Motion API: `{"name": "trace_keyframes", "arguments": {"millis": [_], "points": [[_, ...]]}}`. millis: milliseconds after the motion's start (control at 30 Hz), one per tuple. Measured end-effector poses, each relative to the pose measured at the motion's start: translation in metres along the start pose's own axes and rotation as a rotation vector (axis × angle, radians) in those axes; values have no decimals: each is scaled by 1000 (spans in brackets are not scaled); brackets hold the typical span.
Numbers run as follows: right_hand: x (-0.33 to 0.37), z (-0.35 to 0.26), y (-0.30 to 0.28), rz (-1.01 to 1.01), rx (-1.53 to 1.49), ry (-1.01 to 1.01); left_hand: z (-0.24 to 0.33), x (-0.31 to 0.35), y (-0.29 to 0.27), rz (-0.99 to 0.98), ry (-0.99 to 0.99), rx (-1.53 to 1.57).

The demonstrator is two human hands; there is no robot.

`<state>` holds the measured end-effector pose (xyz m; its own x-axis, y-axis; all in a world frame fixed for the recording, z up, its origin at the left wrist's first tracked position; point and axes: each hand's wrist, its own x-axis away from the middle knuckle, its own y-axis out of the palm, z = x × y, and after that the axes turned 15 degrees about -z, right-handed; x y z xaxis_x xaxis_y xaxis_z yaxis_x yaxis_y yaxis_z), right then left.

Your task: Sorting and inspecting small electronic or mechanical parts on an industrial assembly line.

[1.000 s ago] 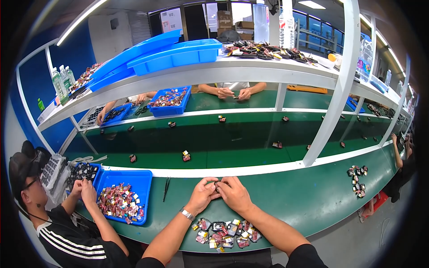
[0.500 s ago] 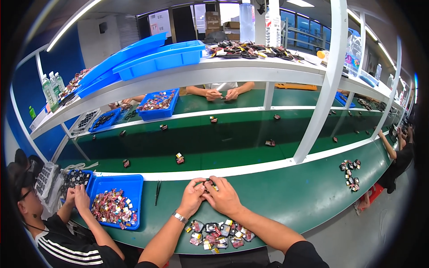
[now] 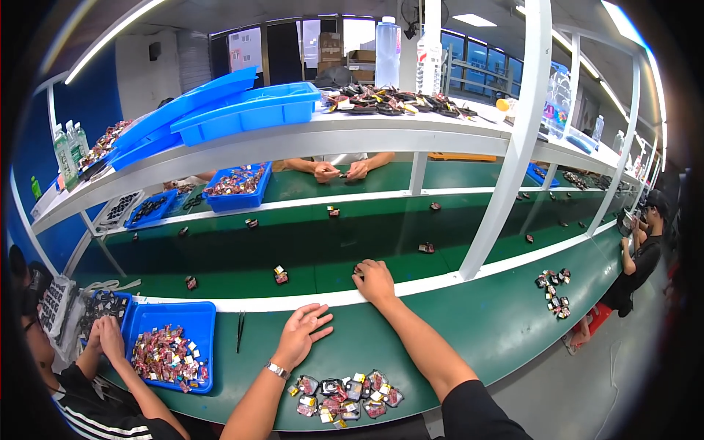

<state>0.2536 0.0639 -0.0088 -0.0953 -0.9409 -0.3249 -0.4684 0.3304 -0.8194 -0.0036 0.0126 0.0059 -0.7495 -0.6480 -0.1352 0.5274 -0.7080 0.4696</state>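
My right hand (image 3: 376, 281) reaches over the white rail to the green belt. Its fingers are closed on a small electronic module (image 3: 358, 271), dark and reddish, mostly hidden by the fingertips. Above the near worktop, my left hand (image 3: 303, 334) is empty with its fingers apart; a metal-banded watch (image 3: 278, 370) is on that wrist. Between my forearms lies a group of similar modules (image 3: 354, 390), with black casings, reddish parts and white or yellow tags.
Left of me are black tweezers (image 3: 240, 332), a blue tray (image 3: 210, 312) of reddish parts, and a co-worker's hands (image 3: 107, 336). Spaced modules (image 3: 281, 275) lie on the belt. A white post (image 3: 504, 154) and an overhead shelf (image 3: 367, 139) stand ahead. More modules (image 3: 551, 282) lie right.
My hands were together over the worktop, around a module. The right has moved forward to the belt with it; the left has let go and opened. The whole view has shifted slightly.
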Motion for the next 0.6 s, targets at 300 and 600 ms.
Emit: {"name": "trace_keyframes", "arguments": {"millis": [300, 600], "points": [[-17, 95, -83, 136, 206, 720, -1, -1, -2, -34, -16, -68], [-29, 142, -75, 149, 336, 657, -6, -1, -7, -102, -16, -92]]}}
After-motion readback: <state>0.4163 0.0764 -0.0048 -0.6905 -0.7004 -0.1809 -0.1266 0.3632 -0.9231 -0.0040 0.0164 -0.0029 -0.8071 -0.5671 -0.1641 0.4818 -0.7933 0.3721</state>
